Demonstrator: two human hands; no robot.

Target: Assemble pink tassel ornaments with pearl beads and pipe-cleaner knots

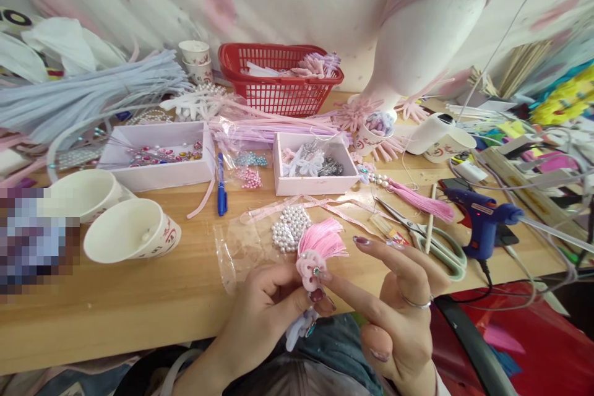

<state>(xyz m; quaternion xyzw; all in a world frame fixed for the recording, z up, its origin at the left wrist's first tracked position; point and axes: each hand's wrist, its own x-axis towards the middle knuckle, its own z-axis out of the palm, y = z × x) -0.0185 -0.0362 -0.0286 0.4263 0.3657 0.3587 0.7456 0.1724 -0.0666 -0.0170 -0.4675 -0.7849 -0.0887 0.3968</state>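
My left hand [264,315] pinches a pink pipe-cleaner flower [307,269] between thumb and fingers. A small green gem is set on the flower. A bright pink silk tassel [327,238] spreads out behind it. Below the fingers hangs a pale lilac flower piece [299,327] with a teal gem. My right hand [399,303] has its fingers spread, and the index fingertip touches the pink flower close to the gem. A ring is on one finger of that hand. Just behind the tassel lies a pile of white pearl beads [290,229] on a clear plastic bag [236,247].
Scissors [445,247] and a blue glue gun [482,219] lie to the right. Paper cups [132,232] stand at left. White boxes [160,158] of parts, a blue pen [221,189], a red basket [278,90] and a white mannequin head [422,43] are further back.
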